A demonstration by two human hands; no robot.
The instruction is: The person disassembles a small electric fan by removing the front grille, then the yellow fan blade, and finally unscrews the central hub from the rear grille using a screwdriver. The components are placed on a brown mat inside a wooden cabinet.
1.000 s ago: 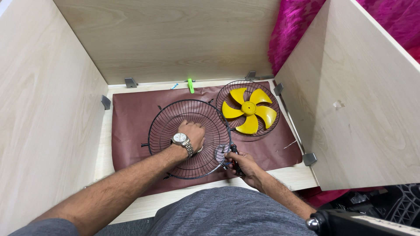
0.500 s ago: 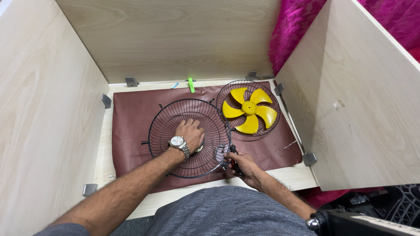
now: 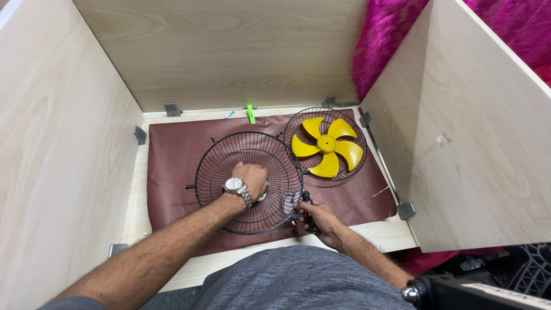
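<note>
Right hand [image 3: 313, 217] grips a small dark tool at the near rim of the black grille [image 3: 248, 181] on the mat [image 3: 172, 155], left hand [image 3: 251, 177] flat on its hub, so rim-fastening step; next needs steadiness; yellow blade [image 3: 326, 146] beyond.

We wear a silver metal-link wristwatch [image 3: 234, 185] on our bare left forearm, just above our grey trousers [image 3: 298, 281].
</note>
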